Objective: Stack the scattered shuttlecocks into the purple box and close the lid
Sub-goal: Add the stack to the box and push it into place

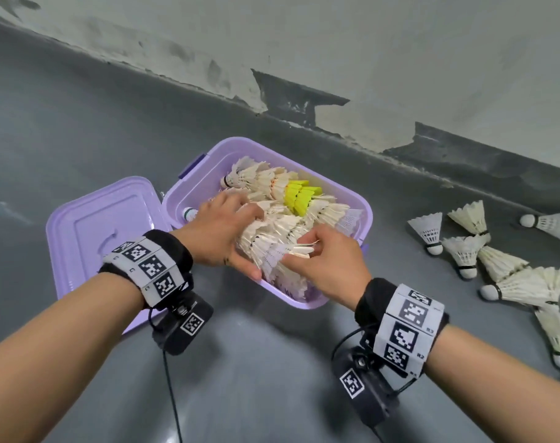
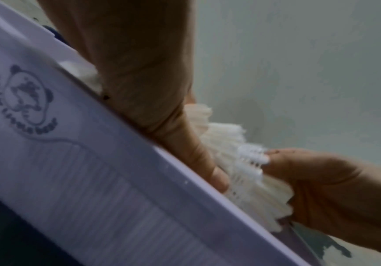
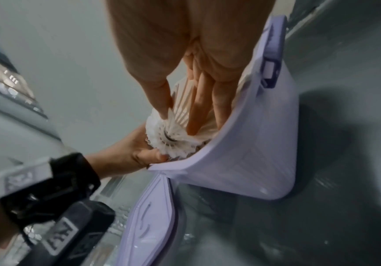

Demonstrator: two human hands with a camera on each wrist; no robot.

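— Purple box is sitting on the floor, lid lying open beside it.
— Both hands?
— Left hand and right hand are curling round a shuttlecock stack, lowering it in. Feathers are light and brittle; holding near the corks seems safer.

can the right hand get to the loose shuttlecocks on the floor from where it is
Probably yes: the loose shuttlecocks lie uncovered on the floor on its side of the purple box. But the right hand is gripping a row of shuttlecocks and must let go first.

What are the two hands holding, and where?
Both hold one shuttlecock stack over the box: left hand mid-stack, right hand at its feathered end.
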